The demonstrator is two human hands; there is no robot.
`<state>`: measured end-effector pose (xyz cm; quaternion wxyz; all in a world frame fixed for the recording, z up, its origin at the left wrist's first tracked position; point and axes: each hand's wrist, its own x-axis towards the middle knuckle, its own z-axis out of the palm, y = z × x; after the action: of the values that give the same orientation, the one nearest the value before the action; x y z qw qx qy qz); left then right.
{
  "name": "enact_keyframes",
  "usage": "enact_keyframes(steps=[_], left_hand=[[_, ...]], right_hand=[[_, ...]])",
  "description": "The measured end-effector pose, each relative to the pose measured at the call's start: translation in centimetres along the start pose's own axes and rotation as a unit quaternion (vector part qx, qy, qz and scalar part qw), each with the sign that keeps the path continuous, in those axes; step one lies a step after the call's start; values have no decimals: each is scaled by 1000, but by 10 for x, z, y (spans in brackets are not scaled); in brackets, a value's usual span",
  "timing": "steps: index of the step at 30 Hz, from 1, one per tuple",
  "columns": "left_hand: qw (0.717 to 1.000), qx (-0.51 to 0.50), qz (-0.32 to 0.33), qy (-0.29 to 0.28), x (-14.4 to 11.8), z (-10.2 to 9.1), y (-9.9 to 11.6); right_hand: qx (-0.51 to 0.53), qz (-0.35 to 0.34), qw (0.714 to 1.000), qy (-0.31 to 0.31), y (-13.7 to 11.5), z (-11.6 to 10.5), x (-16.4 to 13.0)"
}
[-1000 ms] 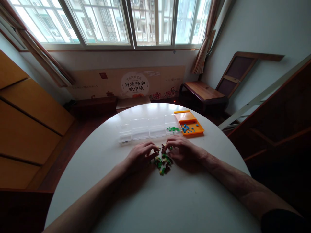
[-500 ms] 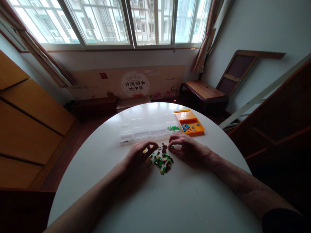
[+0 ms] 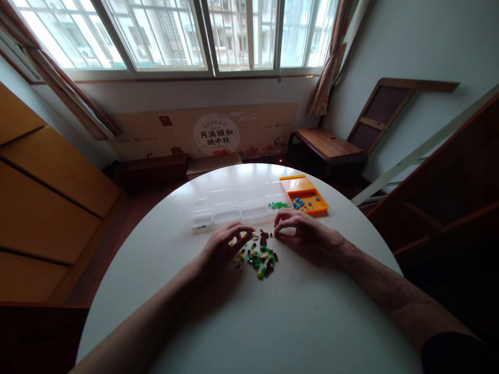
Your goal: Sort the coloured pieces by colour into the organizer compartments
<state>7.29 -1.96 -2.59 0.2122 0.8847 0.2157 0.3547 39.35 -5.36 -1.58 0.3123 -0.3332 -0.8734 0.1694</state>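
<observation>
A small heap of tiny bricks [image 3: 258,255], green, brown and yellow, lies on the round white table [image 3: 249,317]. My left hand [image 3: 222,245] rests at the heap's left edge with its fingers curled over a few pieces. My right hand [image 3: 302,234] sits just right of the heap, fingertips pinched together on a small piece, too small to tell which. Behind the heap stands a row of clear plastic boxes [image 3: 234,206]; its right compartment holds green bricks [image 3: 278,205]. An orange tray [image 3: 306,198] next to it holds blue bricks.
The table's far edge lies just beyond the boxes. Past it are a low wooden bench [image 3: 326,148], a printed cardboard panel [image 3: 214,134] under the windows, wooden cabinets on the left and a dark stair frame on the right.
My right hand has drawn back from the heap to the right and up a little. My left hand shifted slightly left, uncovering more of the bricks.
</observation>
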Motion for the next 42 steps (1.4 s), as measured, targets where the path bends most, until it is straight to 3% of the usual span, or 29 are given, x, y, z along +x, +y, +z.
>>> enact_keyframes(steps=[11, 17, 19, 23, 26, 33, 37, 42], left_hand=[[1000, -16, 4, -9, -2, -3, -3], [1000, -10, 6, -3, -1, -2, -4], [1000, -11, 8, -4, -1, -2, -4], [1000, -16, 1, -6, -1, -1, -5], [1000, -23, -4, -5, -2, 0, -5], [999, -13, -25, 19, -2, -1, -3], [999, -32, -20, 37, 2, -3, 1], [996, -65, 33, 54, 8, -5, 6]], right_hand=[[-108, -12, 994, -2, 11, -7, 3], [-97, -19, 995, 13, 18, -4, 3], [-108, -15, 992, 59, 24, -1, 3], [-153, 47, 962, 223, 35, 4, 6], [-164, 93, 943, 274, 41, 7, 7], [-156, 84, 951, 253, 33, 13, 9], [-122, 22, 972, 201, 13, 19, 15], [-73, -52, 988, 123, -10, 31, 22]])
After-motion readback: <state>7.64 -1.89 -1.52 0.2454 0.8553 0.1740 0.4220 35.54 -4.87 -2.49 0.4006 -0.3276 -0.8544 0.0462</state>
